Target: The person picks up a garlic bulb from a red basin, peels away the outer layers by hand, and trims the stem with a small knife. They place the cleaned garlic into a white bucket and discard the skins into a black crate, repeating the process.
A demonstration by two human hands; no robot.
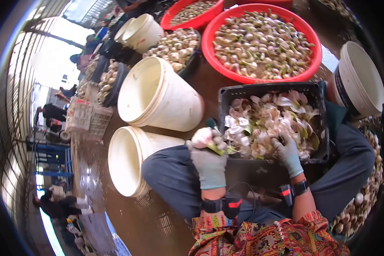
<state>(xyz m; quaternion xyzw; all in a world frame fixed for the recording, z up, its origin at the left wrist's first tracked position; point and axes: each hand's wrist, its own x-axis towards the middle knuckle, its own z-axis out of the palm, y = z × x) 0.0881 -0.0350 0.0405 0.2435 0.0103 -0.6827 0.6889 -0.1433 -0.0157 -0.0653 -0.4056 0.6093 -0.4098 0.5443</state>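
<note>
The left hand (209, 164), in a glove, has its fingers closed around a garlic bulb (203, 137), just left of the black crate (230, 91). The right hand (288, 153) is inside the crate, fingers curled down into the garlic peels (264, 119). Two white buckets (158, 96) sit left of the crate.

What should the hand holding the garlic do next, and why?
Probably draw the right hand out of the black crate with a tool or bulb, since the left hand already grips a garlic bulb and the right is buried in peels.
</note>
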